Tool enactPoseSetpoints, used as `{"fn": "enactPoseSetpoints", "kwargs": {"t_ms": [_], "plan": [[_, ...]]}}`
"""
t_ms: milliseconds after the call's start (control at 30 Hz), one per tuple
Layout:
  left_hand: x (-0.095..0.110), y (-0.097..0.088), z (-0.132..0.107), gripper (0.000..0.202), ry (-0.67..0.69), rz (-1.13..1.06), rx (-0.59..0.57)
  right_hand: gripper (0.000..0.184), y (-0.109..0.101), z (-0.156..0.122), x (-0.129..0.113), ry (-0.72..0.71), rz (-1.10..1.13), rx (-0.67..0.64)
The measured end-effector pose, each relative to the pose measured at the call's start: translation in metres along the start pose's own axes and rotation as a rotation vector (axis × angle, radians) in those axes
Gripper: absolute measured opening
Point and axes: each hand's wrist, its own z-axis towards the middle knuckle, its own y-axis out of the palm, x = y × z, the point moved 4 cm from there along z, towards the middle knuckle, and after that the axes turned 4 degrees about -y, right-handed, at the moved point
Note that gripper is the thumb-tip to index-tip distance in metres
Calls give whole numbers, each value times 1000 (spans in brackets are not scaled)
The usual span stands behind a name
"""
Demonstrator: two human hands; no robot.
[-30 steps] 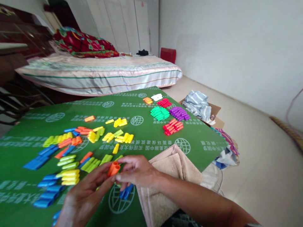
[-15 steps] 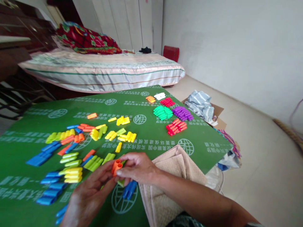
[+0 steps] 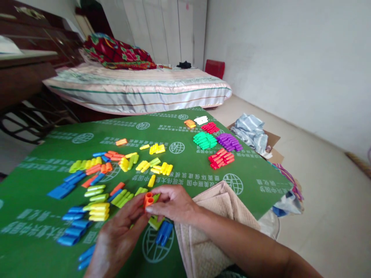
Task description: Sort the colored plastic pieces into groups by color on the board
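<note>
Both my hands meet near the front of a green printed board (image 3: pixel 185 170). My left hand (image 3: pixel 118 239) and my right hand (image 3: pixel 174 202) pinch the same small orange plastic piece (image 3: pixel 148 200) between their fingertips, held just above the board. A blue piece (image 3: pixel 164 232) and a yellow-green piece (image 3: pixel 155 222) lie right under my right hand. Loose yellow, green, orange and blue pieces (image 3: pixel 116 173) are scattered to the left.
Sorted piles sit at the far right of the board: green (image 3: pixel 205 139), purple (image 3: pixel 229 142), red (image 3: pixel 222 158). A beige towel (image 3: pixel 208 216) lies under my right forearm. A bed (image 3: pixel 136 87) stands behind, and a cardboard box with cloth (image 3: pixel 255 133) sits on the floor.
The camera has swung slightly left, shifting the whole scene to the right. Both hands keep hold of the orange piece in about the same spot over the board.
</note>
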Motion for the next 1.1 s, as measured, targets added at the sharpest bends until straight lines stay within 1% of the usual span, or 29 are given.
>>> {"fn": "enactPoseSetpoints", "kwargs": {"t_ms": [67, 100, 200, 300, 367, 467, 533, 633, 767, 933, 1000, 1100], "plan": [[-4, 2, 0, 62, -29, -76, -67, 64, 0, 1, 0, -27, -16, 26], [-5, 2, 1, 61, -30, -88, -74, 62, -1, 2, -1, -50, -31, 39], [0, 1, 2, 55, 37, -7, -26, 51, -1, 4, -5, -141, -98, 61], [8, 1, 2, 45, 158, 117, 23, 37, -1, 4, -12, -217, -168, 59], [10, 0, 1, 40, 241, 192, 77, 31, -1, 4, -18, -263, -233, 57], [9, -1, 0, 38, 339, 294, 161, 27, 0, 3, -26, -326, -372, 67], [7, 0, -1, 36, 393, 343, 196, 27, 0, 4, -28, -347, -465, 61], [7, 0, -2, 34, 461, 378, 219, 26, 1, 7, -28, -329, -555, 41], [6, -1, -3, 34, 496, 391, 201, 23, 1, 11, -23, -266, -587, 27], [-6, -2, -5, 38, 439, 417, 184, 19, 0, 11, -19, -220, -559, -10], [-10, -2, -5, 40, 417, 429, 164, 18, -2, 11, -17, -211, -553, -12], [-12, -1, -6, 41, 399, 435, 163, 17, -5, 13, -11, -197, -541, -1]]}}
